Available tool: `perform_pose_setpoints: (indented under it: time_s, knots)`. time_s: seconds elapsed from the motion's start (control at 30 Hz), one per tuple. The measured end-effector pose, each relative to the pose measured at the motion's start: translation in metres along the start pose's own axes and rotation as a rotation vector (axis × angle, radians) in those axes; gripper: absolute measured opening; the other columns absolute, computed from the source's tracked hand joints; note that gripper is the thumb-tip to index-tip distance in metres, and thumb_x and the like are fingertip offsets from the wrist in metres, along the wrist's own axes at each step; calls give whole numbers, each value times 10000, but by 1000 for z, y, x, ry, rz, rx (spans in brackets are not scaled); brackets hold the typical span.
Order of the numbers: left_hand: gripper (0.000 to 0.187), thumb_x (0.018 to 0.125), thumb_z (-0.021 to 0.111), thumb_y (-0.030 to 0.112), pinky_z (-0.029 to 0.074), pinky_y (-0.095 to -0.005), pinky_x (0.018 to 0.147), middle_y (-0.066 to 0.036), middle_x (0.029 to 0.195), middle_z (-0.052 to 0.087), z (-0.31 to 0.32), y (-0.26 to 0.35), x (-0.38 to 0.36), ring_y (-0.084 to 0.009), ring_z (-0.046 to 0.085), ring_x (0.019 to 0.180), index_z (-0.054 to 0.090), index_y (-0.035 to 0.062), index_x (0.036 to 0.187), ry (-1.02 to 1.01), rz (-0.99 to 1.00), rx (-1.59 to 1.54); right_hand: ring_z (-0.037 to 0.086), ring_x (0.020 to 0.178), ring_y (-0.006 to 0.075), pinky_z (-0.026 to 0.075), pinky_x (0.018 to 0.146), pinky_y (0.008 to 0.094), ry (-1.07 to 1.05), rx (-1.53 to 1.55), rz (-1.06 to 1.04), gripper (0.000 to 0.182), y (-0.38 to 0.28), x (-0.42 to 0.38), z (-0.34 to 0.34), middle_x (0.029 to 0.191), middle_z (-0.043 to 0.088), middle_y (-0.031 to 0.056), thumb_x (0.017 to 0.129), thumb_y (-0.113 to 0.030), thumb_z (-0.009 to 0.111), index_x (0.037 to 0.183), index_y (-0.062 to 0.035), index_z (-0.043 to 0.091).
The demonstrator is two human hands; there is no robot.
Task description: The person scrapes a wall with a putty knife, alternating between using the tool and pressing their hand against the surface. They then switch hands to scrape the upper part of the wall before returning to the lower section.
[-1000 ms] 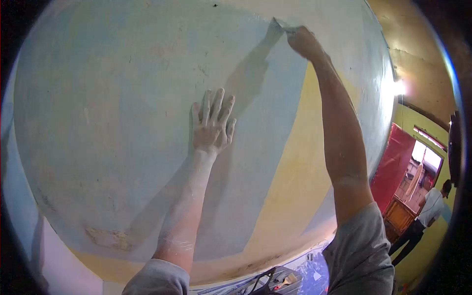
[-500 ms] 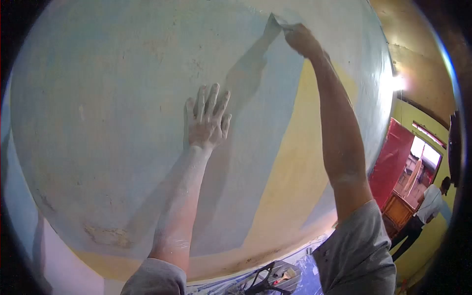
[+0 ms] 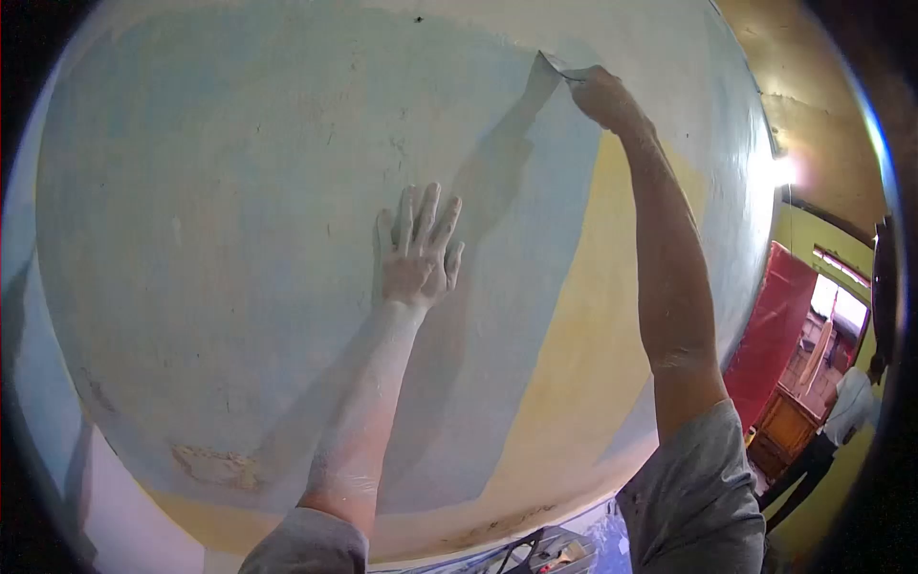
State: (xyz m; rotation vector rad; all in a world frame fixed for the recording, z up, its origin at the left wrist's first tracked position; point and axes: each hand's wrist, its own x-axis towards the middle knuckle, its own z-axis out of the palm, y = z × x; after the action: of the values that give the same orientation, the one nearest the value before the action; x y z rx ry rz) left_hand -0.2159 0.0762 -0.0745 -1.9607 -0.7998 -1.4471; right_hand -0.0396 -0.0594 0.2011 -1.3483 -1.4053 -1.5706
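Note:
In front of me rises a painted wall (image 3: 239, 239), pale blue-green with a yellow stripe. My left hand (image 3: 421, 253) lies flat against it with fingers spread, dusted in white powder. Higher up and to the right, my right hand (image 3: 604, 99) is closed around a putty knife (image 3: 553, 67). The thin blade's edge meets the wall near the upper border of the blue-green paint. The handle is mostly hidden in my fist.
A chipped patch (image 3: 215, 467) marks the wall's lower left. Below stands a dark stool-like item (image 3: 545, 553) with tools on it. To the right are a red door (image 3: 773, 335), a wooden cabinet (image 3: 784, 429), a person (image 3: 832, 435) and a bright lamp (image 3: 784, 171).
The camera view has tilted slightly upward, so the wall and both hands appear lower. My hands keep nearly the same places on the wall. The background person appears farther right.

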Motion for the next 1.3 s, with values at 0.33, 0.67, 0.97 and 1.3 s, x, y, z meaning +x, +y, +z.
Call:
perform_pose_setpoints:
  time_s: [0.33,0.67,0.97,1.3]
  knots:
    - [603,973,417,458,169,-627,1148,-30,1619,122,9,12,9,-317,111,1483,235,311,1529,-39,-7,77,605,1127,390,490,948,481,1,91,41,388,42,-24,60,1175,658,188,888,-185,428,1188,-189,674]
    - [623,963,459,446,172,-646,1137,-28,1615,144,10,7,7,-324,143,1477,226,326,1529,37,-4,-42,548,1207,403,424,1035,491,-210,38,150,471,17,-3,10,1255,604,230,852,-139,440,1295,-159,599]
    - [630,968,429,466,153,-630,1157,-1,1617,128,19,2,8,-296,111,1485,181,348,1535,-7,-16,-11,586,1162,377,462,998,478,-248,-15,239,387,26,-22,26,1198,630,246,908,-214,451,1202,-71,657]
    - [594,987,366,483,137,-618,1165,-9,1613,135,42,2,20,-290,123,1482,191,330,1534,-27,-7,-7,564,1184,401,468,986,493,-322,-79,235,469,43,3,39,1275,611,163,865,-150,429,1302,-185,595]
